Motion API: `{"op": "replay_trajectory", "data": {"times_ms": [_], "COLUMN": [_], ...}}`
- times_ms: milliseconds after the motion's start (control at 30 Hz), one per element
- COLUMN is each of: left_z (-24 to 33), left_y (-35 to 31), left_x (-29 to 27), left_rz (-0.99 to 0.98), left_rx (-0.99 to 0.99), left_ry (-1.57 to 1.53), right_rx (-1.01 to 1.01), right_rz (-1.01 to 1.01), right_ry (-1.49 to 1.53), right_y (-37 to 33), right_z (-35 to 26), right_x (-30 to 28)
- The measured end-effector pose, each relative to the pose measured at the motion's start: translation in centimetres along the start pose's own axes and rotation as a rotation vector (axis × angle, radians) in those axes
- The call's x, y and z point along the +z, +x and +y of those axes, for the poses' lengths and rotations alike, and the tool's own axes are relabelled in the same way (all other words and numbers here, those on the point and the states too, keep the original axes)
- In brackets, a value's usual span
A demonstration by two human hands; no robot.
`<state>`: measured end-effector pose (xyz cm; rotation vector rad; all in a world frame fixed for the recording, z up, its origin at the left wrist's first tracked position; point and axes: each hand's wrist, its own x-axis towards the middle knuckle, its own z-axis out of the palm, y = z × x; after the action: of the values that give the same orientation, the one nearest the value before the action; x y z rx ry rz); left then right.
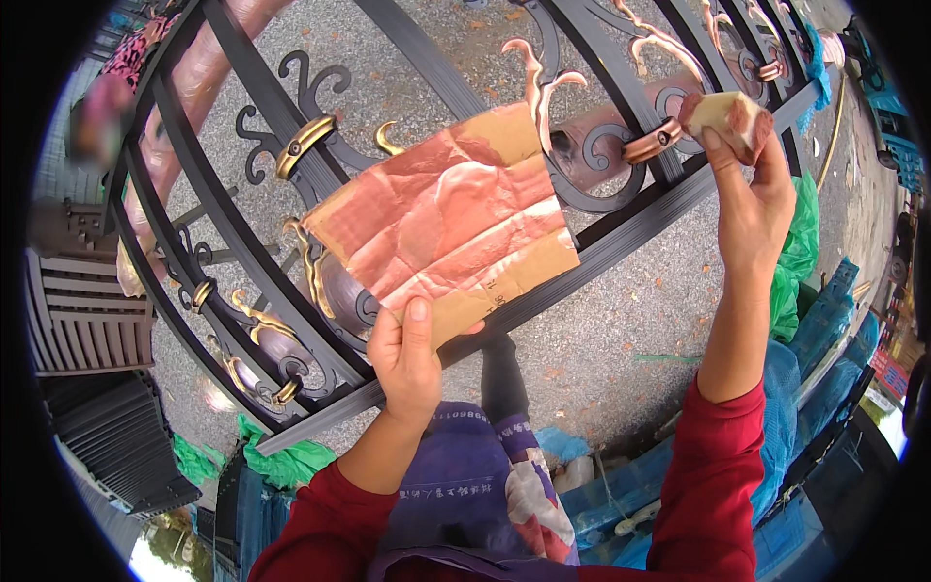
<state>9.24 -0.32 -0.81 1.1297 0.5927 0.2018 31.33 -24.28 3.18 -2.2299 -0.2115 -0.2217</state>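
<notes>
Your left hand (pixel 407 354), toward 7 o'clock of centre, pinches the cardboard sheet (pixel 446 223) at its lower edge, thumb on the near face, other fingers mostly hidden behind; the sheet sits just above centre, tilted, creased, coated copper-pink over bare brown borders; your right hand (pixel 752 199), between 2 and 3 o'clock, pinches a pale sponge (pixel 722 114) with reddish-stained ends between thumb and fingers; a copper-coloured collar (pixel 652 143) on the black metal railing (pixel 621 238) lies just beside the sponge, at its 8 o'clock; contact there cannot be told.
</notes>
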Motion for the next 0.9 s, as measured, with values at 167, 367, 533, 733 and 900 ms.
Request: {"op": "replay_trajectory", "data": {"times_ms": [167, 367, 533, 733, 900], "left_z": [-0.2, -0.4, -0.1, 0.1, -0.5], "left_y": [-0.1, 0.0, 0.1, 0.0, -0.1], "left_x": [-0.1, 0.0, 0.2, -0.4, -0.2], "left_rz": [-0.004, -0.036, -0.015, -0.090, -0.057], "left_rx": [-0.037, 0.020, 0.089, 0.014, 0.067], "left_ry": [-0.015, -0.038, 0.100, 0.061, 0.023], "right_rx": [-0.256, -0.200, -0.203, -0.145, -0.256], "right_rz": [-0.254, -0.177, -0.247, -0.177, -0.313], "right_ry": [0.021, -0.018, -0.016, -0.023, 0.079], "right_y": [-5.5, -8.1, -10.2, -9.3, -10.1], "right_z": [-7.0, -9.3, -10.7, -10.1, -10.3], "right_x": [4.7, 8.0, 9.3, 9.1, 9.2]}}
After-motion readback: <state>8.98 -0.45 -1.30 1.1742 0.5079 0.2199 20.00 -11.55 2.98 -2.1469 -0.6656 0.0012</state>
